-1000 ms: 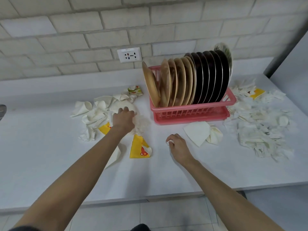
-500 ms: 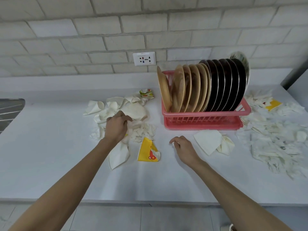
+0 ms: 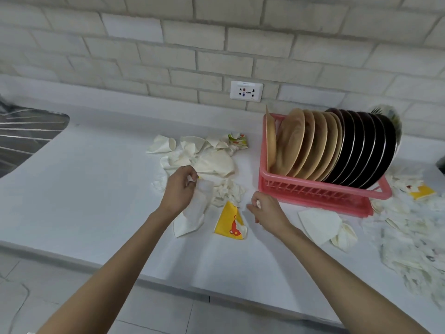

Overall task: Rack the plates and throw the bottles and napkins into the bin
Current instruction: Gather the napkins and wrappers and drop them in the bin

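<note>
**Pink plastic rack (image 3: 322,196) full, now the white paper napkins (image 3: 212,162)**

Brown and black plates (image 3: 337,145) stand in the rack. The left hand (image 3: 179,189) reaches out and grips one crumpled napkin (image 3: 195,208) by its top, over the white surface (image 3: 72,189). The right hand (image 3: 267,210), fingers curled, seems to pinch a small white scrap (image 3: 258,203). Next: grab more, then carry them to a bin, not seen here

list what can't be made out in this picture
head view only:
- bin and bottles: nowhere in frame.
- white scrap pinched in the right hand: too small to identify.
- left hand and its napkin: cover whatever lies beneath.
- rearmost plate: blurred, mostly behind the black plates.
- right napkin pile: cut off by the right edge.
- sink: cut off by the left edge.
</note>
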Available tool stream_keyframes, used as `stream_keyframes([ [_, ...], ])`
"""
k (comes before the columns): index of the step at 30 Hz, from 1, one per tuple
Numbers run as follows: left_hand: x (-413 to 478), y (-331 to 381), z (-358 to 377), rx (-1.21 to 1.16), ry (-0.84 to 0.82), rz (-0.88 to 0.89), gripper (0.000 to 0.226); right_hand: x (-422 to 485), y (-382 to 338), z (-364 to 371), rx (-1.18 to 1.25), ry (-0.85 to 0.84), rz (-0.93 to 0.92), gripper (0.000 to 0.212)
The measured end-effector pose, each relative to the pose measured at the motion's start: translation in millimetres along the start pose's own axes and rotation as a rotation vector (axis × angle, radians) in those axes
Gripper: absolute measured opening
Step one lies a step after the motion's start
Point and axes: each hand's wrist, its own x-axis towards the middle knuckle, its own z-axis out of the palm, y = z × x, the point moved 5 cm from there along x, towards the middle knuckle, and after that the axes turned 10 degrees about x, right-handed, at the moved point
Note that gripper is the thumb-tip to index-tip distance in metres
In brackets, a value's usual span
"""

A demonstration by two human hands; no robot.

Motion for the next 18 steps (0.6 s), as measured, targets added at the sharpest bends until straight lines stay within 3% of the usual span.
stream_keyframes([
  [5,-21.7,-20.2,-14.9,-0.153,0.128,-0.157,0.03,0.8,-8.7,8.3,-0.059,-0.025,-0.052,0.034],
  [9,-40.7,-26.7,-27.0,-0.228,0.202,-0.184,0.034,6.1,-3.4,10.6,-0.084,-0.03,-0.029,0.034],
  [14,-71.0,-45.5,-18.5,-0.383,0.029,-0.269,0.015,19.4,6.9,12.6,-0.151,-0.058,0.053,0.026],
  [16,-84.9,-51.4,-18.0,-0.274,0.006,-0.22,0.035,27.9,5.5,14.5,-0.191,-0.086,0.061,0.02],
  [18,-96.8,-53.9,-17.3,-0.201,-0.022,-0.179,0.04,38.2,3.3,17.2,-0.236,-0.093,0.046,0.021],
])
